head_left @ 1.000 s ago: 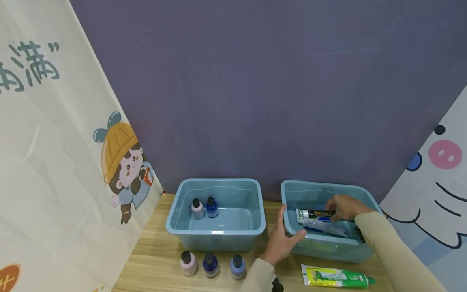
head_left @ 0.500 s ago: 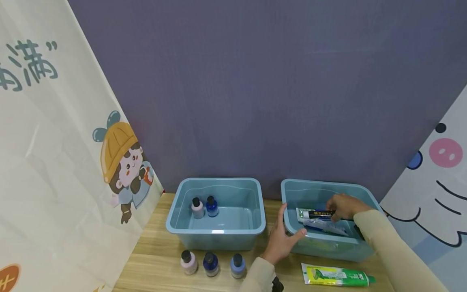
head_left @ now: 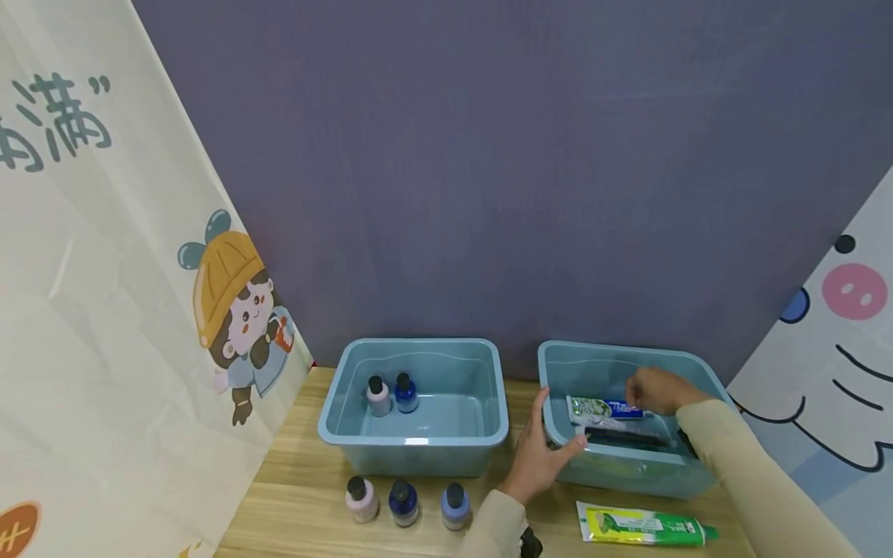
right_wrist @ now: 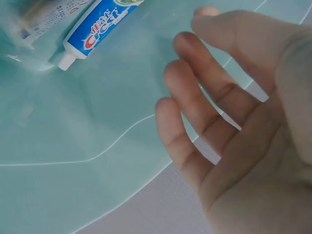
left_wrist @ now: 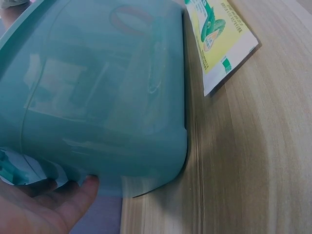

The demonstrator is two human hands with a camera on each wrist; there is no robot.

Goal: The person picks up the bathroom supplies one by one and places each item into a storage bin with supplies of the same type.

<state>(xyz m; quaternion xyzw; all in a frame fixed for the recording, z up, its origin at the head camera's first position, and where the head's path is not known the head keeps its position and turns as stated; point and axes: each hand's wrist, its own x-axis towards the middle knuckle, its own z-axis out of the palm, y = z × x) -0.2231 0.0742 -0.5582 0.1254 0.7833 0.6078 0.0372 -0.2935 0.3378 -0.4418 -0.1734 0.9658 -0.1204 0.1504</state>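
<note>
My left hand [head_left: 536, 465] braces the near-left corner of the right blue-green bin [head_left: 628, 471], thumb and fingers spread along its rim. In the left wrist view its fingertips touch the bin's outer wall. My right hand [head_left: 661, 390] is inside that bin, holding nothing; the right wrist view shows its fingers loosely bent and apart from the tubes. Near it lies a blue and green toothpaste tube [right_wrist: 100, 24]. A black toothpaste tube [head_left: 624, 437] rests along the bin's near side, with a pale tube [head_left: 605, 423] partly covered beside it.
A green and yellow toothpaste tube [head_left: 645, 525] lies on the wooden table before the right bin. The left bin [head_left: 418, 459] holds a pink bottle [head_left: 379, 397] and a blue bottle [head_left: 406, 394]. Three more small bottles stand before it, including a light blue bottle [head_left: 455, 508].
The black toothpaste tube, earlier in my right hand, now lies nearer the bin's front wall, released. The blue and green tube is more exposed. My left hand has stayed at the corner.
</note>
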